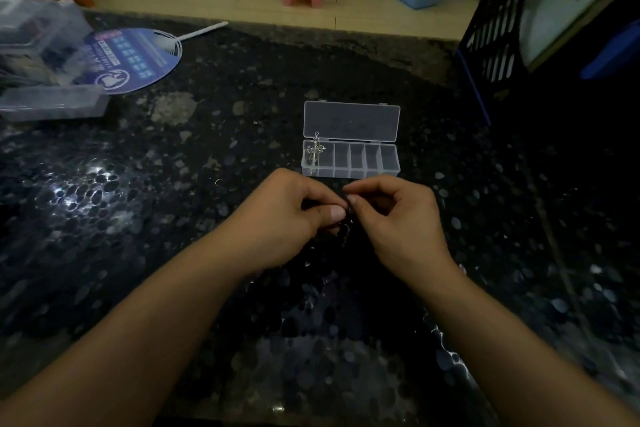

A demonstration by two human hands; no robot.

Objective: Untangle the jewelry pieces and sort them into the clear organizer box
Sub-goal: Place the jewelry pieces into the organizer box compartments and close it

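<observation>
Item: tangled jewelry, dark, prob. thin chain or cord w/ small links; sits between both hands just above the dark speckled bench, near side of the clear organizer box. Detail poor: low light, dark piece on dark stone, so exact type & knot layout can't be told. Left hand: fingers curled, thumb tip pressed down on the piece, pinching it. Right hand: thumb & forefinger tips closed together on the same piece, other fingers curled loosely. Hands nearly touching at the fingertips. Handling (est.): very light, limp, no stiffness; will slump & re-knot if dropped in a heap. Fine links likely slippery under fingertips & easy to kink or snap if yanked, so tease loops apart w/ small pulls, not force. Best hold: nail-tip pinch either side of the knot, close in; for transfer, hold at one end or clasp & let the rest hang so it feeds into a cell w/o bunching. Box: lid open & standing back; row of narrow cells; light plastic, prob. slides if bumped. Leftmost cell holds a silver cross pendant, upright-ish, top ring poking above the rim; rigid, easy to take by the ring. Other cells look unfilled, as far as can be seen. Small glint on bench left of box, maybe a loose ring; too small to tell. Misc, far left: blue hand fan, clear plastic cases.
</observation>
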